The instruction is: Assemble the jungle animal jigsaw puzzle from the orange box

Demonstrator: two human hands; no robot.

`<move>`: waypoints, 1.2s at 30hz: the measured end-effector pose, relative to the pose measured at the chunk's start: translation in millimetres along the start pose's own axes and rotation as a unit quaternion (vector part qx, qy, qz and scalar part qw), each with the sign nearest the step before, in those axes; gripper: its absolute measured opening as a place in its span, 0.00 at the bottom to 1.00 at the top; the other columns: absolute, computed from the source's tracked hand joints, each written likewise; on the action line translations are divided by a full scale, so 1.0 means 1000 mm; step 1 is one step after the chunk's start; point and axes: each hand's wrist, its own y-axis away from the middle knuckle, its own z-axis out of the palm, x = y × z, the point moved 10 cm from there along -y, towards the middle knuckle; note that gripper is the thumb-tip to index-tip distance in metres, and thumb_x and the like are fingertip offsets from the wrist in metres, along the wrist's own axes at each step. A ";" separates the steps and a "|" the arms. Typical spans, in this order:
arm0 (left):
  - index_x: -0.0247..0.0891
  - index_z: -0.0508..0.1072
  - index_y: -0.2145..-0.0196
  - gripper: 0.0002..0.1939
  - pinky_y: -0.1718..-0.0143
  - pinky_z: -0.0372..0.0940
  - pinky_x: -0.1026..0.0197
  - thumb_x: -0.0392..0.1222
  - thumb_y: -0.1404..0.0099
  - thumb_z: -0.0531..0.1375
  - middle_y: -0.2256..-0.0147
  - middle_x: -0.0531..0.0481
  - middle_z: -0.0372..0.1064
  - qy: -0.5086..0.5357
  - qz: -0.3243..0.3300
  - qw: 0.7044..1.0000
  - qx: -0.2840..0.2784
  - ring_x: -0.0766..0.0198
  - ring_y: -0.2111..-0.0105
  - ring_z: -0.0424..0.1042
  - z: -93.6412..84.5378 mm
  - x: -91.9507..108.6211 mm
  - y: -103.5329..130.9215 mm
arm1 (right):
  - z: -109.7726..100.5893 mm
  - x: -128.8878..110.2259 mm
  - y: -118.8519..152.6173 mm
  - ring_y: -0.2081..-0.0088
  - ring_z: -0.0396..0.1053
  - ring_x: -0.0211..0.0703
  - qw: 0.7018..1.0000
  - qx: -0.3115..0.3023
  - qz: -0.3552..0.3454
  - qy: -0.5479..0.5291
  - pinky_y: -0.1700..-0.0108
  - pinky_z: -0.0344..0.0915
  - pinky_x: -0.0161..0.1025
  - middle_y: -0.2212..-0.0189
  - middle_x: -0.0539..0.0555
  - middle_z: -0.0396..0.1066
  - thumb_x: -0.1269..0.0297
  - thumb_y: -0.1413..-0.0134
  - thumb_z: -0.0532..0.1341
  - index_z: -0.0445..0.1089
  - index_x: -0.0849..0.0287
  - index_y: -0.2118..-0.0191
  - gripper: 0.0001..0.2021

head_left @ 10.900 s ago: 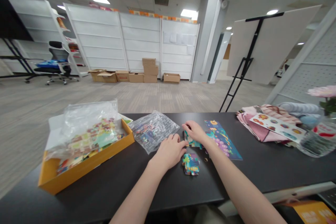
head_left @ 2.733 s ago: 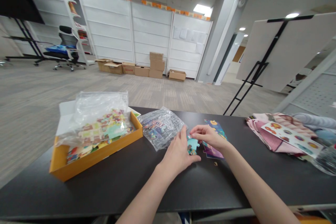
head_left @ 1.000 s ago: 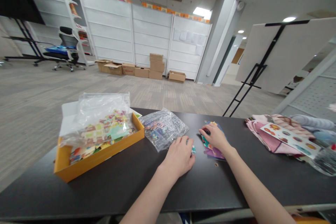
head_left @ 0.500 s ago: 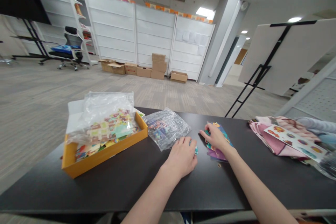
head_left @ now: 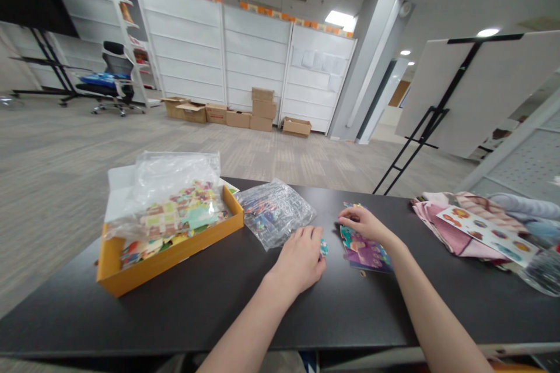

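Observation:
My left hand (head_left: 300, 256) rests on the dark table with its fingers curled together, closed on a small teal puzzle piece (head_left: 324, 246) that sticks out past the fingertips. To the right lies a partly joined jigsaw puzzle (head_left: 368, 252), purple and teal. My right hand (head_left: 364, 224) hovers over its upper part, thumb and forefinger drawn together in a pinch; whatever is between them is too small to make out. A small loose bit (head_left: 363, 274) lies by the puzzle's lower edge.
A clear plastic bag (head_left: 275, 210) of puzzle pieces lies beyond my left hand. On the left stands a yellow box (head_left: 175, 259) with pieces and plastic wrapping. Folded pink cloths (head_left: 459, 239) and a sticker sheet (head_left: 485, 234) lie at the right.
My right hand has lifted and shifted slightly, baring more of the puzzle's purple lower part. My left hand stays nearly in place. The view has shifted a little.

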 end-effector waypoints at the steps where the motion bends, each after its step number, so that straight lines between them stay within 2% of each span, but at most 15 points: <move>1: 0.36 0.64 0.42 0.25 0.39 0.61 0.50 0.38 0.36 0.55 0.43 0.39 0.66 0.000 0.000 1.000 0.000 0.49 0.42 0.65 0.000 0.000 0.000 | -0.001 0.000 0.000 0.63 0.74 0.48 1.000 -0.002 0.002 0.000 0.58 0.69 0.43 0.67 0.56 0.77 0.45 0.47 0.64 0.76 0.59 0.66 0.19; 8: 0.33 0.63 0.41 0.26 0.39 0.61 0.50 0.38 0.37 0.55 0.43 0.36 0.67 0.000 -0.001 1.000 0.006 0.48 0.42 0.65 -0.001 0.000 -0.001 | -0.014 -0.002 0.000 0.60 0.75 0.53 0.997 0.062 0.037 0.002 0.54 0.68 0.47 0.67 0.58 0.79 0.45 0.50 0.65 0.76 0.58 0.70 0.19; 12: 0.33 0.62 0.41 0.27 0.40 0.62 0.50 0.38 0.38 0.56 0.42 0.35 0.66 0.007 -0.015 1.000 0.009 0.48 0.42 0.66 -0.001 -0.003 -0.001 | -0.015 0.011 0.006 0.59 0.74 0.53 0.989 0.076 0.110 -0.061 0.65 0.68 0.41 0.68 0.57 0.78 0.41 0.50 0.64 0.75 0.59 0.67 0.23; 16: 0.34 0.62 0.41 0.28 0.40 0.62 0.50 0.39 0.38 0.57 0.42 0.35 0.66 0.011 -0.022 1.000 0.006 0.47 0.42 0.67 -0.002 -0.004 -0.001 | -0.014 0.010 0.010 0.65 0.73 0.46 0.986 0.047 0.116 -0.110 0.68 0.65 0.38 0.68 0.56 0.77 0.40 0.54 0.68 0.76 0.61 0.62 0.26; 19: 0.33 0.62 0.40 0.28 0.40 0.62 0.50 0.39 0.38 0.57 0.42 0.35 0.66 0.010 -0.026 1.000 0.002 0.47 0.42 0.66 -0.002 -0.004 0.000 | -0.007 0.005 0.014 0.68 0.72 0.44 0.982 -0.021 0.120 -0.146 0.68 0.65 0.38 0.69 0.55 0.77 0.43 0.57 0.71 0.75 0.62 0.58 0.28; 21: 0.32 0.61 0.39 0.30 0.40 0.62 0.51 0.40 0.38 0.57 0.42 0.35 0.66 0.008 -0.027 1.000 0.000 0.47 0.42 0.66 -0.002 -0.004 0.000 | -0.001 0.000 0.017 0.68 0.73 0.43 0.979 -0.064 0.115 -0.153 0.66 0.66 0.39 0.70 0.54 0.76 0.44 0.59 0.73 0.75 0.62 0.59 0.27; 26: 0.32 0.61 0.39 0.29 0.40 0.62 0.52 0.40 0.37 0.57 0.42 0.36 0.66 0.001 -0.026 1.000 -0.001 0.48 0.42 0.66 -0.002 -0.004 -0.001 | 0.008 -0.009 0.023 0.66 0.73 0.45 0.983 -0.124 0.103 -0.084 0.61 0.68 0.41 0.70 0.53 0.76 0.45 0.62 0.74 0.75 0.61 0.63 0.25; 30: 0.33 0.62 0.40 0.28 0.40 0.62 0.52 0.40 0.37 0.58 0.43 0.37 0.67 -0.002 -0.027 1.000 0.001 0.48 0.43 0.67 -0.002 -0.004 -0.001 | -0.004 -0.011 0.025 0.63 0.73 0.49 0.991 -0.098 0.078 0.045 0.58 0.68 0.43 0.67 0.56 0.77 0.49 0.59 0.72 0.76 0.60 0.62 0.21; 33: 0.34 0.62 0.41 0.27 0.41 0.63 0.52 0.40 0.37 0.58 0.43 0.37 0.67 0.000 -0.029 1.000 0.000 0.48 0.43 0.67 -0.002 -0.005 -0.001 | -0.013 -0.001 0.030 0.64 0.72 0.51 0.980 -0.094 0.107 0.143 0.60 0.66 0.43 0.67 0.56 0.76 0.49 0.61 0.73 0.79 0.59 0.60 0.23; 36: 0.33 0.63 0.41 0.27 0.41 0.63 0.51 0.40 0.38 0.58 0.44 0.36 0.67 0.001 -0.029 1.000 -0.001 0.47 0.43 0.67 0.000 -0.005 -0.001 | -0.016 0.003 0.034 0.63 0.72 0.53 0.971 -0.110 0.117 0.175 0.59 0.65 0.43 0.68 0.56 0.75 0.46 0.64 0.74 0.80 0.59 0.59 0.26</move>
